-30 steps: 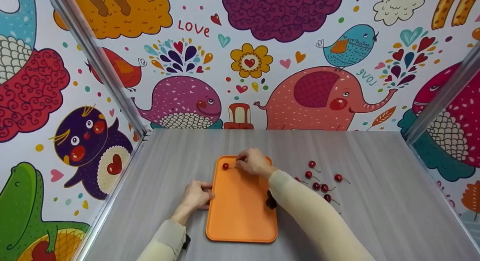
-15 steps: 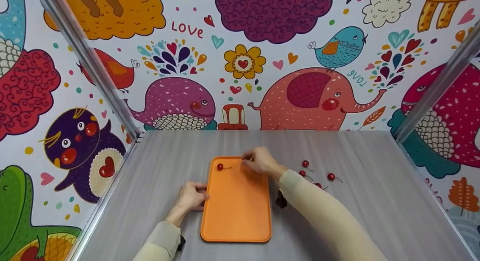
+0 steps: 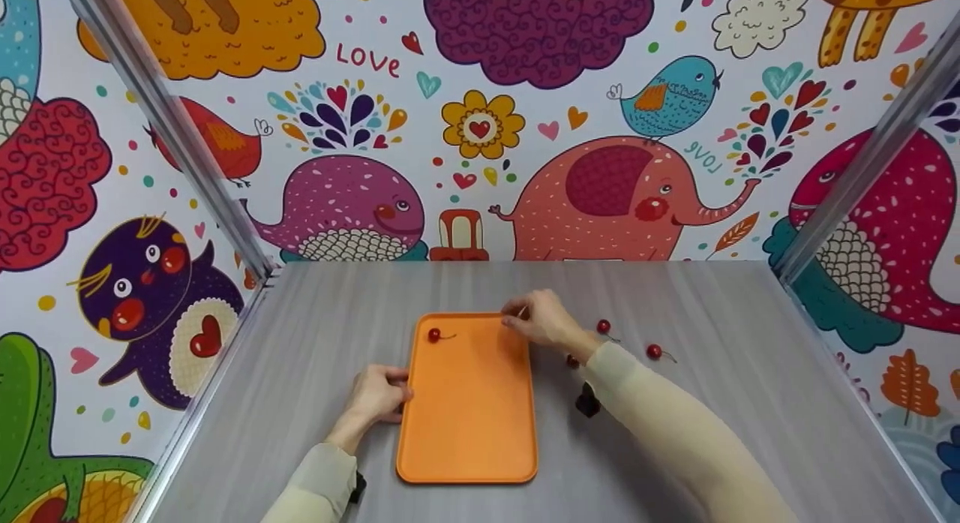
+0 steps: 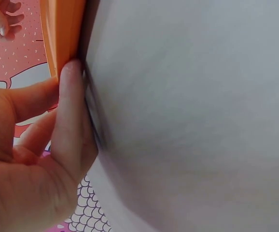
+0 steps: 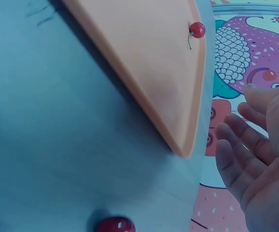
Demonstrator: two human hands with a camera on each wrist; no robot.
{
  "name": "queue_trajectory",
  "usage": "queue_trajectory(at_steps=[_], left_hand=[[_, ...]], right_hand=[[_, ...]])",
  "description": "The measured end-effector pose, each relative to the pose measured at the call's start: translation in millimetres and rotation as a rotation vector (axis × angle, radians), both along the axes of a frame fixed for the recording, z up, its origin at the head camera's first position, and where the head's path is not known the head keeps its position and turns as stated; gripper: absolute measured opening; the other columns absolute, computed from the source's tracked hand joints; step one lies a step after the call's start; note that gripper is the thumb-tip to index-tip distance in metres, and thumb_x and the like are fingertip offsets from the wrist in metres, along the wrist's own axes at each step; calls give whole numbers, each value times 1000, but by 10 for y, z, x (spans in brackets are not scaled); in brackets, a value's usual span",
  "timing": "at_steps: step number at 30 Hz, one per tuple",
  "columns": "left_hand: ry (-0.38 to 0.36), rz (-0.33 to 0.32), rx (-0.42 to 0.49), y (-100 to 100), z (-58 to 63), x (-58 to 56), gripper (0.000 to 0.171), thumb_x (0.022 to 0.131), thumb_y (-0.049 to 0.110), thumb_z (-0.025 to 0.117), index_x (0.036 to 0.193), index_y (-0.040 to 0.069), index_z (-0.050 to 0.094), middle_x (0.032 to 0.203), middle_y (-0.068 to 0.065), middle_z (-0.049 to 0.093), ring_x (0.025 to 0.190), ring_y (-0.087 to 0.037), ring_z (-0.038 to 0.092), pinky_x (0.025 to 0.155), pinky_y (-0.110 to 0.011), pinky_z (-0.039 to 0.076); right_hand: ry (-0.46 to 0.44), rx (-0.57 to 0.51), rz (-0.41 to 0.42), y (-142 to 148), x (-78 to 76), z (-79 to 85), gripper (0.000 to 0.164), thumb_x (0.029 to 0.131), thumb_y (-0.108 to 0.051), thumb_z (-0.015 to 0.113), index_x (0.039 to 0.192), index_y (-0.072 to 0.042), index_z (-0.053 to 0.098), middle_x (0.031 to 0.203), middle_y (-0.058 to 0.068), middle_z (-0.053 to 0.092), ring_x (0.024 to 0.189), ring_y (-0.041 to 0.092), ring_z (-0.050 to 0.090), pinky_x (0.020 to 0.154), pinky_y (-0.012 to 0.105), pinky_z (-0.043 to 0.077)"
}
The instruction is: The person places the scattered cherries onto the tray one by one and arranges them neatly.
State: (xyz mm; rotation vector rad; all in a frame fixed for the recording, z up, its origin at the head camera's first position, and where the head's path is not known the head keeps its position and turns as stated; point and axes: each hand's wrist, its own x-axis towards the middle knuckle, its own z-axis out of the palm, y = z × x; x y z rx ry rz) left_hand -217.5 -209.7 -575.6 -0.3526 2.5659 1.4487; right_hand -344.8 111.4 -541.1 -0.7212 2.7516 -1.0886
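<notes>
In the head view an orange rectangular tray (image 3: pixel 469 410) lies lengthwise on the table. My left hand (image 3: pixel 375 394) is at its left side; the left wrist view shows the thumb and a fingertip pinching the tray's edge (image 4: pixel 64 34). One red cherry (image 3: pixel 434 335) with its stem rests inside the tray's far left corner. Over the far right corner hovers my right hand (image 3: pixel 544 317), fingers loosely bent and holding nothing, as the right wrist view confirms. Loose cherries, among them a far one (image 3: pixel 604 326) and one farther right (image 3: pixel 654 351), lie right of the tray.
Another cherry (image 3: pixel 572 362) shows partly beside the right sleeve (image 3: pixel 660 418), which hides part of the table behind it. A patterned wall (image 3: pixel 480 170) with cartoon animals closes off the table's back. Metal posts (image 3: pixel 187 148) stand at both back corners.
My right hand has drawn away rightward from the stem of the cherry in the tray, toward the far right corner. The left hand stays at the tray's edge. The head view has shifted slightly.
</notes>
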Motion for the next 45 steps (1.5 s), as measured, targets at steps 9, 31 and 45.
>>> queue_trajectory(at_steps=[9, 31, 45], left_hand=[[13, -5, -6, -23, -2, 14, 40, 96, -3, 78, 136, -5, 78, 101, -12, 80, 80, -16, 76, 64, -38, 70], [26, -5, -9, -16, -21, 11, 40, 93, -3, 77, 133, -4, 80, 97, -10, 80, 78, -16, 76, 61, -37, 70], [19, -3, -7, -10, -24, -9, 40, 93, -3, 77, 133, -3, 80, 98, -10, 79, 78, -15, 75, 61, -36, 69]], right_hand=[[32, -15, 1, 288, 68, -5, 21, 105, -16, 79, 120, -4, 87, 105, 9, 85, 88, 21, 73, 75, 29, 63], [190, -1, 18, 1181, 314, -105, 20, 104, -11, 78, 119, 0, 85, 105, 13, 85, 85, 18, 74, 74, 29, 62], [135, 22, -102, 1695, 495, -105, 17, 104, -11, 80, 117, -1, 86, 102, 10, 84, 85, 16, 69, 69, 22, 57]])
